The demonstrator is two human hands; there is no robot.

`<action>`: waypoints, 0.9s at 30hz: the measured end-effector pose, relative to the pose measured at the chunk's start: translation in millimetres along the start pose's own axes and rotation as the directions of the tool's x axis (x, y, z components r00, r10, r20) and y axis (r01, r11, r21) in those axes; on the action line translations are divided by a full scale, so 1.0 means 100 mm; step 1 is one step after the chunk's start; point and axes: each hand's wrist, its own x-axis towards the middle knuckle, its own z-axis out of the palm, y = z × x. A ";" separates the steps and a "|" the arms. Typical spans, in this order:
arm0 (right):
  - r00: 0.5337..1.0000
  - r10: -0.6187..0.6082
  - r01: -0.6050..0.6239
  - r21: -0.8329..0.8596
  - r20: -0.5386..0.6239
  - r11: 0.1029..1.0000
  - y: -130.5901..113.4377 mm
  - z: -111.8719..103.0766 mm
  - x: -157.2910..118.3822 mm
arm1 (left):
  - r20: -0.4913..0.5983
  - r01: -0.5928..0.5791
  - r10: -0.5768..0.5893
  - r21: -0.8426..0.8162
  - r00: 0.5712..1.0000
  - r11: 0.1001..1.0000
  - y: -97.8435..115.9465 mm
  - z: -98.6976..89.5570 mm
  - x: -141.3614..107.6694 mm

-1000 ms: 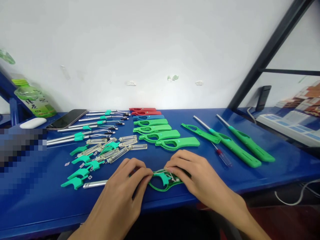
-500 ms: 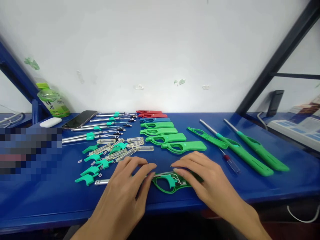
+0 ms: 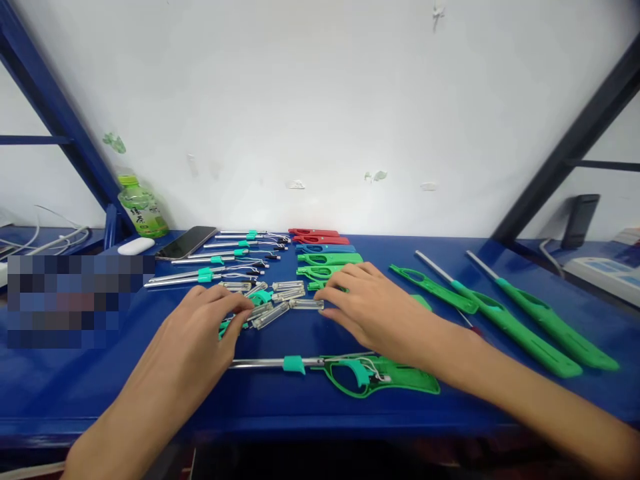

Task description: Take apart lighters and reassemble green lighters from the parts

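Note:
My left hand (image 3: pixel 200 333) is over the pile of small parts, fingers curled toward the thumb. A teal trigger (image 3: pixel 227 328) shows between them; what the fingertips hold is hidden. With thumb and fingers, my right hand (image 3: pixel 373 307) pinches the right end of a clear fuel tank (image 3: pixel 305 304) lying on the table. Below my hands lies an opened green lighter shell half (image 3: pixel 410 377), holding a teal trigger (image 3: pixel 361 372) and white wires. A metal tube (image 3: pixel 257 363) with a teal collar (image 3: pixel 294 364) extends left from it. Several more clear tanks (image 3: pixel 273 315) lie between my hands.
Metal rods with wires (image 3: pixel 215 259) lie at the back left, near a phone (image 3: pixel 190 241) and bottle (image 3: pixel 143 210). Red shells (image 3: pixel 320 239), a blue one and green ones (image 3: pixel 333 259) form a column. Two green lighters (image 3: pixel 530 333) (image 3: pixel 565 320) lie right, near a loose shell half (image 3: pixel 440 290).
Both hands have left the green shell half. My left hand moved up to the small parts, my right up and left to a clear tank. The view has shifted slightly.

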 end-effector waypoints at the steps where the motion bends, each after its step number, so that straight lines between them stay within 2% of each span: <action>1: 1.000 -0.012 0.012 -0.018 0.014 1.000 0.02 0.02 0.08 | 0.012 0.006 -0.006 -0.005 1.000 1.000 -0.01 -0.01 0.00; 5: 0.998 -0.039 0.042 -0.077 0.050 0.996 0.03 0.15 0.32 | 0.051 0.024 -0.023 -0.023 0.998 0.999 -0.02 -0.04 -0.01; 8: 0.998 -0.030 0.035 -0.094 0.055 0.995 0.00 0.25 0.38 | 0.055 0.046 -0.045 -0.012 0.997 0.999 -0.05 -0.10 -0.01; 12: 0.999 0.010 -0.007 -0.075 0.040 0.997 -0.03 0.27 0.29 | 0.045 0.070 -0.070 0.000 0.997 0.998 -0.15 -0.21 0.00; 16: 0.998 0.055 -0.055 0.000 0.012 0.998 0.01 0.14 0.06 | 0.032 0.030 -0.029 -0.040 0.999 0.999 -0.16 -0.21 -0.02; 18: 0.996 0.086 -0.086 0.046 0.000 0.995 0.05 0.06 -0.11 | 0.018 -0.013 0.014 -0.079 1.000 0.997 -0.06 -0.16 -0.03; 21: 0.978 0.201 -0.190 0.150 -0.061 0.970 0.11 -0.06 -0.41 | -0.012 -0.104 0.103 -0.154 0.995 0.983 0.24 -0.05 -0.04; 24: 0.923 0.359 -0.300 0.329 -0.136 0.896 0.11 -0.11 -0.70 | -0.073 -0.226 0.215 -0.221 0.974 0.949 0.54 0.05 -0.03; 27: 0.874 0.460 -0.350 0.452 -0.159 0.821 0.05 -0.07 -0.90 | -0.088 -0.287 0.275 -0.179 0.957 0.941 0.60 0.07 -0.02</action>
